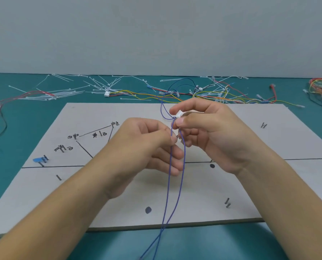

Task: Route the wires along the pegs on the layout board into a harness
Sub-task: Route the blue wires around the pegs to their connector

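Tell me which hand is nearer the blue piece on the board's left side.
Left. The left hand sits right of the blue piece; the right hand is farther right, beyond it.

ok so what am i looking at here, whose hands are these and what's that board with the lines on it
No machine here: a person's two bare hands, filmed by one camera worn on their head, looking down. The pale board on the green table has drawn lines and small dark pegs marking wire paths. Behind it lie loose wires and white cable ties. The right hand pinches a white connector; the left hand pinches one of the blue wires hanging from it.
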